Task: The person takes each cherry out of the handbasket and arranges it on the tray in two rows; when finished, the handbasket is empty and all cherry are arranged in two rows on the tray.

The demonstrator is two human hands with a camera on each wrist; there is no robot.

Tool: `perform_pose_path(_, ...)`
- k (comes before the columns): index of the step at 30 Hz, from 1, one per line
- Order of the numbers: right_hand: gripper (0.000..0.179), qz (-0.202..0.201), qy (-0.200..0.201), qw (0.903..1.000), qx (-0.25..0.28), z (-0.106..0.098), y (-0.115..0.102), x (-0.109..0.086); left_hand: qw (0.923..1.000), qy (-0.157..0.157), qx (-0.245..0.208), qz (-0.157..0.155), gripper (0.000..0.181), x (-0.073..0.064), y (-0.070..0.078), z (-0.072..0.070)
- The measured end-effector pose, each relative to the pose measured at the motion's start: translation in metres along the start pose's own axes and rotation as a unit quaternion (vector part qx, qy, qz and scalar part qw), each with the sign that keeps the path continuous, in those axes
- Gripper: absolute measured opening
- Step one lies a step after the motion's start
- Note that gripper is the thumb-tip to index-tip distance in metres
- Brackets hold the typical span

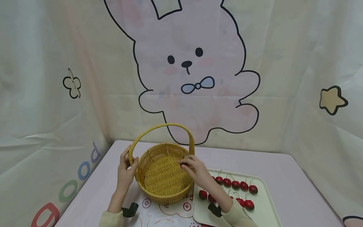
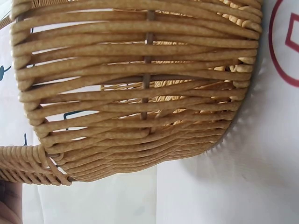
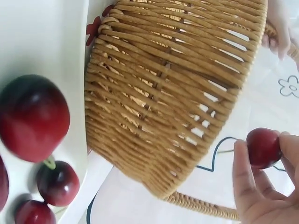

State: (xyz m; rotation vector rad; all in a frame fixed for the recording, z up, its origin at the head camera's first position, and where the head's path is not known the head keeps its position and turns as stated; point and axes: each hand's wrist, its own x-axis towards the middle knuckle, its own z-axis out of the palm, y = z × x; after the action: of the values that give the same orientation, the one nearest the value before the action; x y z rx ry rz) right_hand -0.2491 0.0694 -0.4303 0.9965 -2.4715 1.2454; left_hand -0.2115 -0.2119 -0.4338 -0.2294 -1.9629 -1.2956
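Note:
A yellow wicker basket point(image 1: 167, 176) with a tall arched handle stands on the table. My left hand point(image 1: 126, 170) grips the handle's lower left end, fingers behind and thumb in front. Only a sliver of that hand point(image 2: 10, 203) shows in the left wrist view, beside the basket's woven wall point(image 2: 140, 93). Over the basket's right rim, my right hand point(image 1: 197, 168) pinches a dark red cherry point(image 3: 264, 148) between thumb and fingers. The cherry is mostly hidden in the head view. More cherries point(image 1: 253, 189) with stems lie in rows on a pale tray point(image 1: 266, 206) under my right forearm.
The tray stands close against the basket's right side. A printed mat point(image 1: 153, 217) lies on the white table point(image 1: 96, 192) beneath the basket. Behind the table hangs a cloth point(image 1: 221, 104) with a cartoon rabbit, and more cloth encloses both sides.

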Motion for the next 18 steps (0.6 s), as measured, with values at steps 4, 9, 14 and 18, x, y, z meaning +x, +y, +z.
perform_pose_path(4,0.019,-0.002,0.012,0.9999,-0.007,-0.007,0.001,-0.005,1.0000,0.001,-0.003,0.004,0.053,0.000,0.001,0.000)
perform_pose_path(9,0.028,0.010,0.013,0.9999,-0.004,-0.016,0.000,-0.012,1.0000,0.001,-0.004,0.008,0.053,0.000,0.002,0.000)
perform_pose_path(14,0.038,0.011,0.019,0.9997,-0.014,-0.023,0.003,-0.022,1.0000,0.001,0.000,0.007,0.054,0.000,0.001,-0.001)
perform_pose_path(18,0.041,-0.002,0.032,0.9994,-0.015,-0.029,0.007,-0.030,1.0000,0.000,-0.002,0.005,0.053,0.000,0.000,-0.001)
